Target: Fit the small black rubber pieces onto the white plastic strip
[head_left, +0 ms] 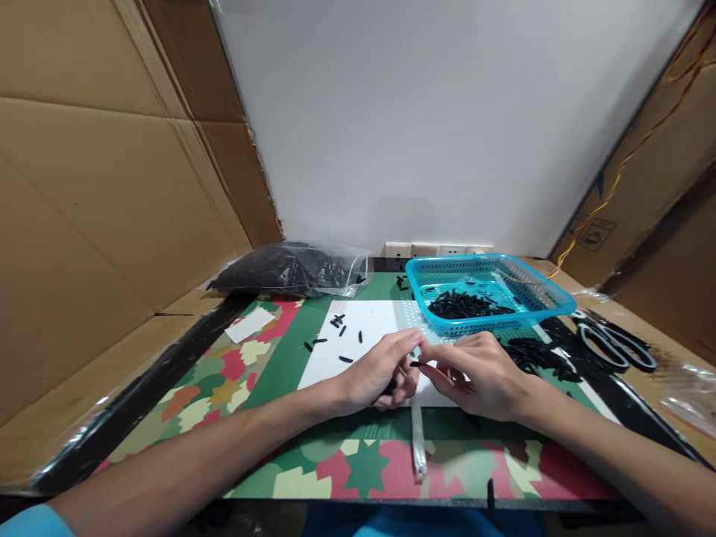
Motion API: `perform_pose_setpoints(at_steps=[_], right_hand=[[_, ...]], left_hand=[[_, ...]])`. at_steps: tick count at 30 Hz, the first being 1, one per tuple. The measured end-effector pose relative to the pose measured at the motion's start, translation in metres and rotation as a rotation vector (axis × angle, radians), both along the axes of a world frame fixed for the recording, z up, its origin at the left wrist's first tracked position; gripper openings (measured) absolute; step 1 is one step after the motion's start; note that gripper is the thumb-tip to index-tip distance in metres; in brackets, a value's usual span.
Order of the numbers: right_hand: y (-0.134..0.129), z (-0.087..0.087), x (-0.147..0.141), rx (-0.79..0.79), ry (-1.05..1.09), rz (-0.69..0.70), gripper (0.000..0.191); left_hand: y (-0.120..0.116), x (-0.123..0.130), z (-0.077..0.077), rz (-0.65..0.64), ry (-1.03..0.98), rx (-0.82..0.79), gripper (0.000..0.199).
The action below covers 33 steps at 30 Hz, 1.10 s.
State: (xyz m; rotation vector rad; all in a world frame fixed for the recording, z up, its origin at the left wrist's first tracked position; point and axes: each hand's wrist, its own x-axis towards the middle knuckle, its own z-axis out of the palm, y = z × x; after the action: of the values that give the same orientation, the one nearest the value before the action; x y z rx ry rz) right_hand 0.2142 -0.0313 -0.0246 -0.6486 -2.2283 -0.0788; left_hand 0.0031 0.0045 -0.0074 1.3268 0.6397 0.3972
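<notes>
My left hand (383, 373) is curled closed, with small black pieces (390, 387) showing in its palm. Thumb and forefinger of my right hand (475, 373) pinch one small, slim black piece (415, 364) against the left fingertips. Below the joined hands a narrow, clear-whitish plastic strip (418, 447) runs toward the table's front edge; whether a hand grips its upper end is hidden. A white sheet (335, 373) lies beneath the hands, with several loose black pieces (342, 330) scattered on its left part.
Behind my right hand stands a blue plastic basket (492, 328) holding many black pieces. A heap of them (540, 358) lies beside scissors (612, 343) at right. A clear bag of dark material (291, 268) rests at back left. Cardboard walls (83, 186) flank the table.
</notes>
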Motion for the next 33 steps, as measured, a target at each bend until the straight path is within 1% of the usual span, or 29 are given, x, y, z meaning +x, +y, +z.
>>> perform_pose_setpoints(at_steps=[4, 8, 11, 17, 24, 29, 33], right_hand=[[0.005, 0.004, 0.011, 0.065, 0.026, -0.045, 0.006], [0.008, 0.002, 0.012, 0.071, 0.027, -0.068, 0.009], [0.010, -0.001, 0.011, 0.051, 0.068, -0.067, 0.009], [0.013, -0.003, 0.012, -0.040, 0.191, -0.059, 0.010], [0.011, -0.001, 0.012, -0.109, 0.233, -0.061, 0.005], [0.010, 0.002, 0.011, -0.173, 0.263, -0.046, 0.004], [0.010, 0.004, 0.007, -0.280, 0.281, -0.004, 0.011]], left_hand=[[0.004, -0.003, -0.002, -0.070, -0.003, -0.017, 0.055], [0.004, -0.005, -0.005, -0.063, -0.067, -0.010, 0.049], [0.005, -0.005, -0.008, -0.051, -0.105, -0.005, 0.046], [0.004, -0.004, -0.010, -0.038, -0.167, -0.011, 0.045], [0.003, -0.004, -0.009, -0.024, -0.170, -0.024, 0.044], [0.003, -0.005, -0.009, -0.020, -0.149, -0.037, 0.040], [0.003, -0.006, -0.008, -0.041, -0.149, -0.012, 0.039]])
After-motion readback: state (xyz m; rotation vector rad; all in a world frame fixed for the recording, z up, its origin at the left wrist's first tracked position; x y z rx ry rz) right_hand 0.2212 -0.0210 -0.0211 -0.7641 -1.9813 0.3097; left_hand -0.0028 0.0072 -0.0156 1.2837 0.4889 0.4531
